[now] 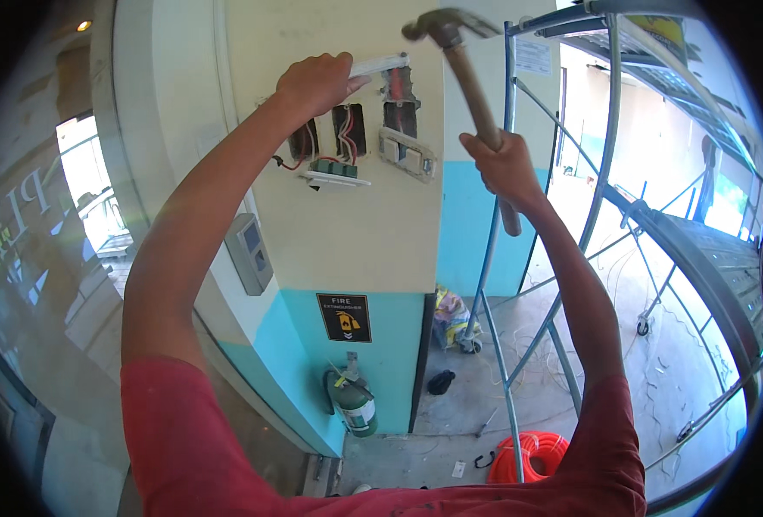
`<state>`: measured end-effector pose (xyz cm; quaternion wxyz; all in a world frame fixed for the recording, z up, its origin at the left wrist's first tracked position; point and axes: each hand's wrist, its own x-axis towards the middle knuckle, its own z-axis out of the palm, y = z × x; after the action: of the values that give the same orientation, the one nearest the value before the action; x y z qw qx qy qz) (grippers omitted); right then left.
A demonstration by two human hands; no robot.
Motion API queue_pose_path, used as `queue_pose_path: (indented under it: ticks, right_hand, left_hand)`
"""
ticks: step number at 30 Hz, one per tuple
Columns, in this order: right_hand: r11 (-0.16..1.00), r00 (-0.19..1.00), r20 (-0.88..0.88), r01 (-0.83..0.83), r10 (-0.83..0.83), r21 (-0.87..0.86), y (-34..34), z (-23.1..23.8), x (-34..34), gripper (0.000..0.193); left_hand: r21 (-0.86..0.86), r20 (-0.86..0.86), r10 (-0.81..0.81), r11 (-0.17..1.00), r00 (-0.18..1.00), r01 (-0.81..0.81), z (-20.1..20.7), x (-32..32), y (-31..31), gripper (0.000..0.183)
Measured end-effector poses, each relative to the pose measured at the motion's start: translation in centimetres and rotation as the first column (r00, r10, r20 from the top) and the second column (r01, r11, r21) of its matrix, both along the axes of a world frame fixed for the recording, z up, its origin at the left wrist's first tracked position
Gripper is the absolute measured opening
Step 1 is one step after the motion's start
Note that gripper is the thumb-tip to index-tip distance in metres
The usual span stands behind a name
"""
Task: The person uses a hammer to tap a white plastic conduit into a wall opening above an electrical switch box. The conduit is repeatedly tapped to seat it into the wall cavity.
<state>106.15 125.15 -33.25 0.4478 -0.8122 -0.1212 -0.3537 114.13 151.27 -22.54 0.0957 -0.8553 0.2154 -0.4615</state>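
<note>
While the right hand grips it by the wooden handle, 1 claw hammer stands raised, head uppermost, right of the wall openings.

Left hand: fingers closed on 1 white strip at the top of the right-hand opening; seen nearly edge-on, it may be a frame edge or a flat tool.

Step in hand, as judged: hammer readied for a blow near the strip. Next move calls for a short, square stroke, with left fingers and bare wires kept clear.

Beneath: red and white wires in 2 openings; 1 switch plate with green modules, out from the wall; 1 pale frame, tilted.

Lower wall: 1 grey device; 1 green fire extinguisher.

Right: 1 wheeled scaffold; 1 orange coil, on the floor.
</note>
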Motion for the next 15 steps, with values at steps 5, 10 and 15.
queue_pose_path:
  ticks: [5, 10, 15]
  right_hand:
    - [0.992, 0.934, 0.356, -0.062, 0.02, 0.107, -0.3, 0.2, -4.1, 0.036]
    - [0.987, 0.949, 0.307, -0.111, 0.07, 0.118, -0.9, -0.7, -6.6, 0.038]
    - [1.0, 0.952, 0.306, -0.009, 0.008, 0.003, -1.6, -0.7, -7.3, 0.04]
  left_hand:
    - [-0.111, -0.219, -0.071, 0.993, 0.973, 0.048, 1.5, -1.1, -0.6, 0.057]
    - [-0.31, -0.034, -0.305, 0.909, 0.952, 0.28, 2.2, 0.3, 1.4, 0.064]
    - [-0.259, -0.159, -0.087, 0.965, 0.983, 0.044, 1.1, -0.6, 0.3, 0.059]
